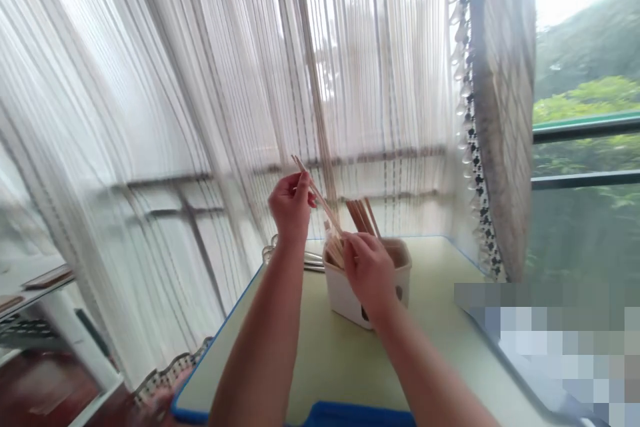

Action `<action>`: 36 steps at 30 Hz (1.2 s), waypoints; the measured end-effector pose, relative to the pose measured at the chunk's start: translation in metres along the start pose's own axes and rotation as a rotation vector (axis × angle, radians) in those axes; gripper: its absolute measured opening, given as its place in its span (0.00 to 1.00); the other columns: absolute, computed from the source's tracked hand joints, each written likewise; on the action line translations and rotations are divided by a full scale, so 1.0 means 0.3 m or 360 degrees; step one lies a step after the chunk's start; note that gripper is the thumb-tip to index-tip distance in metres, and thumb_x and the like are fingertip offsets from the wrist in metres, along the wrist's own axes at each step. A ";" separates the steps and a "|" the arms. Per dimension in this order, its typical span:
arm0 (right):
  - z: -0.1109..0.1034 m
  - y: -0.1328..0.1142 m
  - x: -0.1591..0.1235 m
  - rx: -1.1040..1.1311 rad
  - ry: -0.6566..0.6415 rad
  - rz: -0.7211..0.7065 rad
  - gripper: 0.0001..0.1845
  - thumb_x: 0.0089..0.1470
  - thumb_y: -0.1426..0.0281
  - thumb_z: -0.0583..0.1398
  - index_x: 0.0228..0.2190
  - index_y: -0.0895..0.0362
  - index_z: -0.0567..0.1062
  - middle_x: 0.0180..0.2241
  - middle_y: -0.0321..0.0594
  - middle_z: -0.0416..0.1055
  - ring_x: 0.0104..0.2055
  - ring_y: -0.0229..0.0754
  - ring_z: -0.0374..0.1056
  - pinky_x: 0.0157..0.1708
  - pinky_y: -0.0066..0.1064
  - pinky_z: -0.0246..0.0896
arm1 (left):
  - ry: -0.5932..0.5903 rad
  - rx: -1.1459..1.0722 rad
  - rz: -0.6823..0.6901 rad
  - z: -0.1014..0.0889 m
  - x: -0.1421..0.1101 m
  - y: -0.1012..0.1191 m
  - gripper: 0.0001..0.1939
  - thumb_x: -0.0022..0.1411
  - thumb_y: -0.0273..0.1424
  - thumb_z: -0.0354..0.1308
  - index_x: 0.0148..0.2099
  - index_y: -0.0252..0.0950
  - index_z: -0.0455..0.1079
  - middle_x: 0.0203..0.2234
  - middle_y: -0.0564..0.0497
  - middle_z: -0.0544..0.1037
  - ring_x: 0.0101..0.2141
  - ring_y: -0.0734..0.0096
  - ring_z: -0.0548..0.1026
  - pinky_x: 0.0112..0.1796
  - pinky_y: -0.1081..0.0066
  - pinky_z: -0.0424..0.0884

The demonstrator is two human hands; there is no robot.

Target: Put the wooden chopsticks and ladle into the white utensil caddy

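My left hand (pixel 291 205) pinches a pair of thin, light-coloured chopsticks (pixel 324 203) near their upper end. At their lower end the fingers of my right hand (pixel 369 265) close round them, just over the rim of a white utensil holder (pixel 345 298). The pair slants from upper left to lower right. Darker brown chopsticks (pixel 361 215) stand in the back of the holder, and paler sticks (pixel 335 252) lean at its left side. My right hand and forearm hide part of the holder's front.
Shiny metal utensils (pixel 314 261) lie left of the holder on a pale table (pixel 313 340) with blue edging. A blue object (pixel 357 415) shows at the near edge. Sheer curtains (pixel 240 80) hang behind, and a railing (pixel 585 130) stands at the right.
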State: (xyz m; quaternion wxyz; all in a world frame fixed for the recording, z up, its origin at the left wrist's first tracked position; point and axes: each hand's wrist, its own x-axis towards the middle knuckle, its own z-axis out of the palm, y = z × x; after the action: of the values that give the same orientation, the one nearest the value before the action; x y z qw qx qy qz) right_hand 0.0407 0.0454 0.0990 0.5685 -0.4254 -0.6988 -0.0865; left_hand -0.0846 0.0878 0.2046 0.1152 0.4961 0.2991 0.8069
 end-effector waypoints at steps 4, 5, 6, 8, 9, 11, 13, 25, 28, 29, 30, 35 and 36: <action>0.012 -0.017 -0.004 -0.0106 -0.0173 -0.0014 0.17 0.58 0.68 0.49 0.45 0.54 0.71 0.41 0.43 0.72 0.43 0.45 0.64 0.42 0.34 0.58 | -0.0171 0.0072 -0.0049 -0.028 0.035 -0.048 0.17 0.49 0.43 0.61 0.32 0.33 0.70 0.22 0.52 0.75 0.17 0.79 0.70 0.14 0.81 0.61; 0.013 -0.021 -0.004 -0.0130 -0.0214 -0.0014 0.16 0.59 0.67 0.49 0.44 0.54 0.72 0.41 0.43 0.72 0.42 0.45 0.64 0.41 0.34 0.58 | -0.0210 0.0114 -0.0049 -0.037 0.041 -0.058 0.17 0.50 0.43 0.61 0.32 0.33 0.70 0.22 0.52 0.75 0.17 0.78 0.71 0.14 0.81 0.61; 0.013 -0.024 -0.005 -0.0148 -0.0251 -0.0012 0.16 0.59 0.66 0.48 0.42 0.54 0.72 0.40 0.42 0.73 0.42 0.44 0.64 0.41 0.33 0.57 | -0.0249 0.0164 -0.0041 -0.046 0.046 -0.067 0.17 0.50 0.43 0.60 0.32 0.32 0.70 0.22 0.51 0.75 0.18 0.77 0.72 0.14 0.81 0.62; 0.011 -0.028 -0.003 -0.0172 -0.0299 -0.0003 0.16 0.60 0.65 0.48 0.38 0.54 0.74 0.37 0.42 0.74 0.40 0.44 0.64 0.39 0.33 0.56 | -0.0327 0.0264 -0.0011 -0.060 0.055 -0.082 0.16 0.51 0.42 0.60 0.32 0.32 0.70 0.22 0.51 0.75 0.19 0.75 0.73 0.15 0.81 0.63; 0.010 -0.029 -0.002 -0.0178 -0.0311 0.0001 0.17 0.60 0.64 0.47 0.37 0.54 0.74 0.35 0.41 0.74 0.39 0.44 0.64 0.38 0.32 0.56 | -0.0362 0.0304 -0.0002 -0.067 0.060 -0.088 0.16 0.51 0.42 0.59 0.33 0.32 0.70 0.23 0.50 0.76 0.20 0.74 0.74 0.15 0.81 0.64; 0.008 -0.030 0.000 -0.0185 -0.0309 0.0009 0.17 0.60 0.63 0.47 0.36 0.54 0.74 0.33 0.41 0.74 0.39 0.44 0.64 0.38 0.32 0.55 | -0.0422 0.0364 -0.0007 -0.084 0.073 -0.098 0.15 0.52 0.40 0.59 0.32 0.32 0.70 0.23 0.49 0.76 0.21 0.73 0.75 0.16 0.80 0.65; 0.006 -0.029 0.001 -0.0197 -0.0298 0.0023 0.17 0.60 0.63 0.47 0.36 0.54 0.74 0.33 0.41 0.74 0.38 0.44 0.63 0.37 0.32 0.54 | -0.0476 0.0421 -0.0042 -0.104 0.088 -0.105 0.14 0.51 0.39 0.59 0.31 0.31 0.70 0.21 0.49 0.76 0.21 0.71 0.75 0.16 0.78 0.67; 0.006 -0.035 0.000 -0.0071 -0.0237 0.0138 0.17 0.60 0.62 0.48 0.34 0.55 0.74 0.32 0.40 0.73 0.37 0.44 0.63 0.35 0.32 0.52 | -0.1063 0.0751 -0.0467 -0.119 0.075 -0.136 0.08 0.50 0.31 0.60 0.31 0.31 0.66 0.24 0.47 0.75 0.24 0.68 0.76 0.21 0.73 0.73; 0.001 -0.034 0.004 0.0002 -0.0203 0.0230 0.17 0.59 0.61 0.49 0.32 0.55 0.74 0.32 0.40 0.73 0.36 0.43 0.64 0.35 0.32 0.53 | -0.1113 0.0852 -0.0605 -0.122 0.064 -0.141 0.13 0.48 0.26 0.61 0.35 0.33 0.62 0.26 0.48 0.74 0.24 0.67 0.76 0.22 0.71 0.74; 0.001 -0.033 0.004 0.0010 -0.0190 0.0253 0.17 0.59 0.61 0.49 0.32 0.55 0.74 0.32 0.40 0.73 0.36 0.43 0.64 0.34 0.32 0.53 | -0.1141 0.0868 -0.0650 -0.123 0.061 -0.140 0.14 0.47 0.26 0.61 0.36 0.33 0.60 0.26 0.49 0.74 0.24 0.67 0.77 0.23 0.70 0.74; 0.002 -0.031 0.004 0.0016 -0.0176 0.0267 0.17 0.59 0.60 0.49 0.31 0.55 0.74 0.31 0.40 0.73 0.36 0.43 0.64 0.34 0.31 0.54 | -0.1193 0.0879 -0.0694 -0.125 0.059 -0.139 0.15 0.47 0.25 0.61 0.37 0.34 0.59 0.25 0.49 0.74 0.25 0.66 0.77 0.23 0.70 0.74; 0.024 -0.021 -0.008 0.0057 -0.0063 0.0198 0.14 0.58 0.63 0.50 0.31 0.56 0.73 0.31 0.40 0.72 0.36 0.42 0.64 0.37 0.31 0.55 | -0.1432 0.0959 -0.0853 -0.124 0.049 -0.123 0.17 0.47 0.25 0.60 0.40 0.33 0.59 0.26 0.48 0.75 0.26 0.64 0.77 0.24 0.69 0.74; 0.028 -0.019 -0.010 0.0056 -0.0045 0.0184 0.14 0.58 0.63 0.51 0.32 0.57 0.73 0.31 0.40 0.72 0.36 0.42 0.64 0.37 0.31 0.55 | -0.1444 0.0979 -0.0867 -0.122 0.049 -0.122 0.17 0.48 0.25 0.60 0.41 0.33 0.60 0.26 0.47 0.75 0.26 0.64 0.77 0.25 0.69 0.74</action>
State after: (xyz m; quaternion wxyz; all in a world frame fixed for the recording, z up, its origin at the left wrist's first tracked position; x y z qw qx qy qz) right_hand 0.0305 0.0454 0.0955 0.5701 -0.4561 -0.6824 -0.0352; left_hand -0.1275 0.1104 0.1815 0.2848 0.7065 0.5556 0.3332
